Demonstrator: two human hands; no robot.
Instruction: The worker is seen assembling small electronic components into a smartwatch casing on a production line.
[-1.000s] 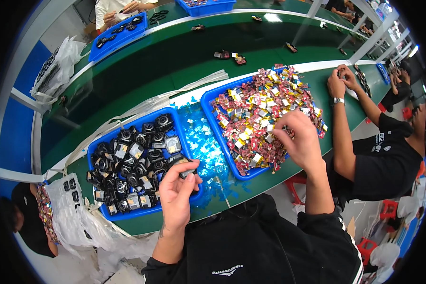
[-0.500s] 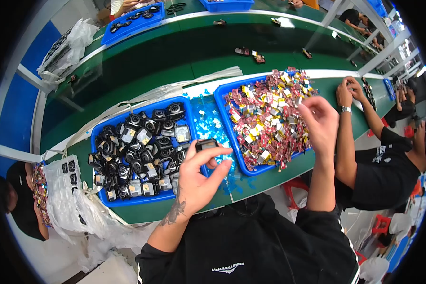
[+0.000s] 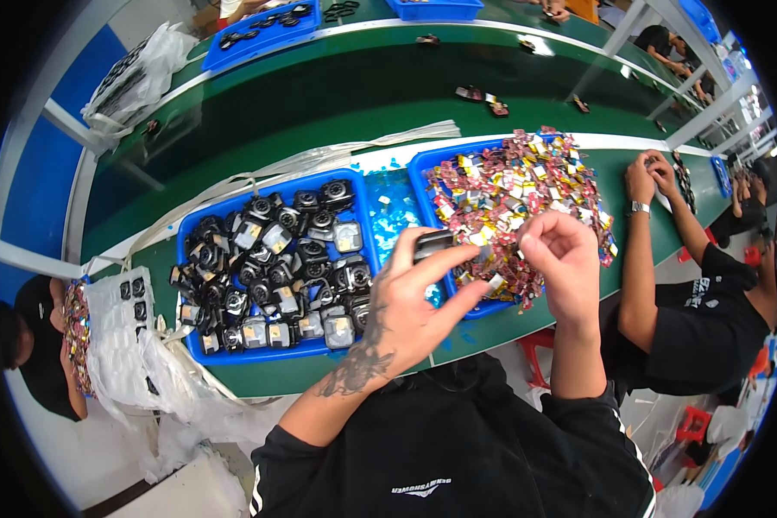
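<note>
My left hand point(image 3: 410, 298) has its fingers curled round a black watch-like case point(image 3: 432, 245), with thumb and forefinger reaching to the right. At those fingertips shows a small greyish piece point(image 3: 484, 255), too blurred to name. My right hand point(image 3: 565, 263) is just to the right, thumb and fingers drawn together in a pinch; whatever is between them is hidden. Beneath both hands stands a blue tray point(image 3: 419, 177) heaped with small red, yellow and silver circuit boards point(image 3: 514, 186). To the left, another blue tray point(image 3: 186, 285) holds many black watch-like cases point(image 3: 272, 237).
Scraps of blue film point(image 3: 393, 216) lie between the trays on the green bench point(image 3: 457, 341). White strips point(image 3: 311, 160) run behind the left tray. A white moulded tray point(image 3: 116, 332) lies at the left. Close on the right, a co-worker's hands point(image 3: 650, 177) are busy.
My left hand has moved right with the case, to the near left part of the boards. The right hand has come lower, and the two hands are closer together. The whole view has shifted slightly.
</note>
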